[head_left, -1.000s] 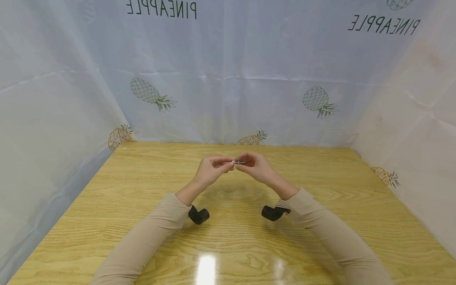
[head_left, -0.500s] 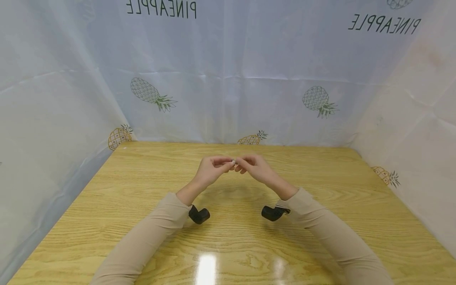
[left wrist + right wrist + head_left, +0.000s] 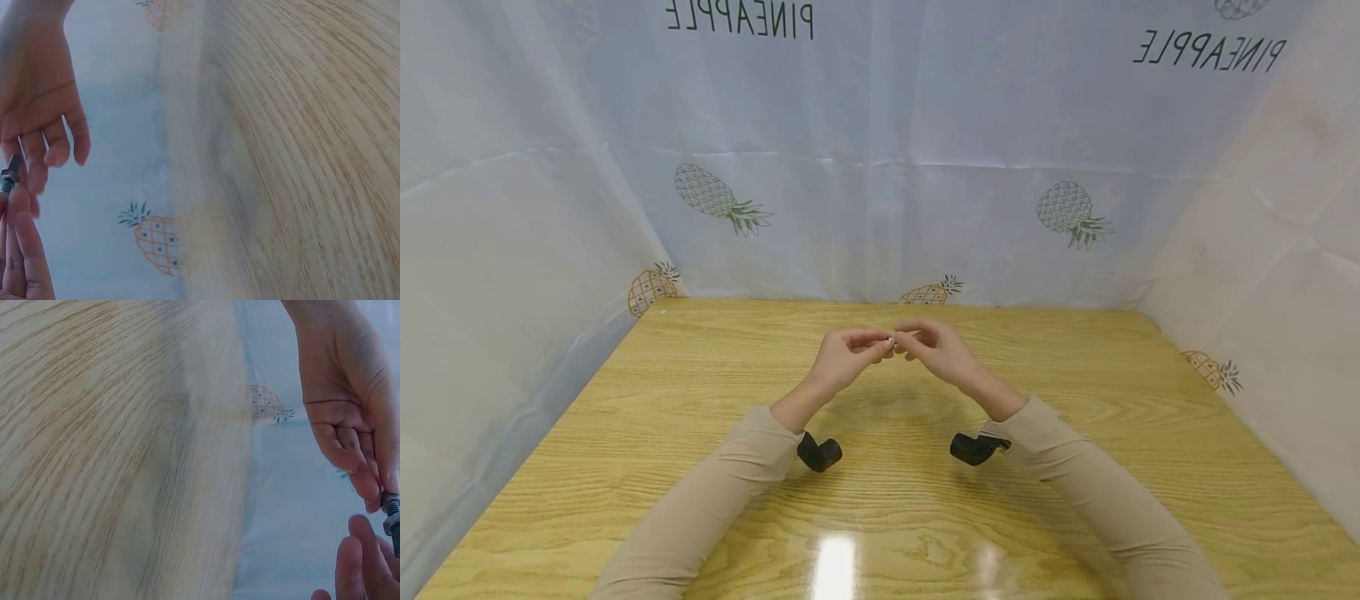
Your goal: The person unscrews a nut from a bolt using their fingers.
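My left hand point(image 3: 848, 357) pinches a small metal bolt point(image 3: 892, 341) by one end, between thumb and fingers. In the left wrist view a hex nut point(image 3: 9, 176) sits partway along the bolt's thread, and the threaded tip points toward my right hand point(image 3: 942, 352). That hand is beside the nut, its thumb close to the bolt and its index finger raised apart from the thumb. The right wrist view has the bolt point(image 3: 390, 505) at its right edge, with fingertips of my right hand near the nut point(image 3: 392, 523). Both hands are above the table.
A wood-grain table point(image 3: 880, 500) spreads below the hands. White pineapple-print cloth point(image 3: 865, 225) hangs at the back and both sides. A black wrist piece point(image 3: 820, 452) juts inward from the left sleeve, and another black piece point(image 3: 974, 448) from the right sleeve.
A second ago the right fingers were apart around the bolt; they then closed in at it. Now the right index finger has lifted again. The left hand stays still.
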Demonstrator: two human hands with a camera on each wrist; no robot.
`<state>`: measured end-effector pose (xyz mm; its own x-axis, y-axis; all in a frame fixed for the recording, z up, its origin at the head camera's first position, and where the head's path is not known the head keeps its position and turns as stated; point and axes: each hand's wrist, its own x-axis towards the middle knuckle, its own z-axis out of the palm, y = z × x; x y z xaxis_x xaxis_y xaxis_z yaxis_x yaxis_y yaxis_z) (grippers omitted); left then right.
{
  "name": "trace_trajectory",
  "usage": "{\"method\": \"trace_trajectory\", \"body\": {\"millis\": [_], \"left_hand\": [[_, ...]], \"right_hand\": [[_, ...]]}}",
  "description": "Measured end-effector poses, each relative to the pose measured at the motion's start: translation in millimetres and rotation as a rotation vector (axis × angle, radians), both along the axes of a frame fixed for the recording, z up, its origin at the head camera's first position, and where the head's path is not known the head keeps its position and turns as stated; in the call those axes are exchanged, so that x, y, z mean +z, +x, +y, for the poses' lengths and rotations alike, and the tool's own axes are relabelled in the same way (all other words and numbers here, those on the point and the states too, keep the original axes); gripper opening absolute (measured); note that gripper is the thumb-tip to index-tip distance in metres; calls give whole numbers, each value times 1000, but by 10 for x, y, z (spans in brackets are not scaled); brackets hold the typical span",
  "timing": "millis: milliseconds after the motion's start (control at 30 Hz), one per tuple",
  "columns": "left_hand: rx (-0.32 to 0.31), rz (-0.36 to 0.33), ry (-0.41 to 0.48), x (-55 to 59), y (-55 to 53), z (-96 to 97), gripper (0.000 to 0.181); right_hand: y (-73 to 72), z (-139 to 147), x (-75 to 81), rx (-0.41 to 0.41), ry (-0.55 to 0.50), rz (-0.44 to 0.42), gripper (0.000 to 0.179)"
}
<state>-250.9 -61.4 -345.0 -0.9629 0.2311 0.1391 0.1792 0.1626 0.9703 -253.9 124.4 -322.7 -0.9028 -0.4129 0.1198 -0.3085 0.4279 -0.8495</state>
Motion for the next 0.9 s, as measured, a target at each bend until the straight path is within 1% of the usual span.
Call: {"method": "trace_trajectory", "body": {"millis": [100, 200, 333, 467, 533, 733, 800, 900], "left_hand": [[7, -2, -8, 0, 1, 1, 27], [6, 1, -10, -1, 2, 0, 27], [4, -3, 7, -2, 5, -3, 27], [4, -10, 12, 1, 8, -6, 28], [1, -12, 14, 5, 9, -7, 28], [8, -16, -1, 8, 12, -6, 26], [6, -6, -5, 1, 13, -6, 27], [4, 0, 5, -2, 13, -6, 27]], "right_hand": [[0, 4, 4, 5, 28, -23, 37], [-2, 8, -7, -5, 43, -4, 33], [-5, 7, -24, -12, 2, 29, 27], [0, 7, -18, -14, -33, 35, 36], [4, 7, -10, -26, -16, 26, 39], [3, 4, 2, 8, 28, -52, 38], [-4, 8, -11, 10, 31, -42, 34], [-19, 16, -35, 2, 26, 14, 27]]}}
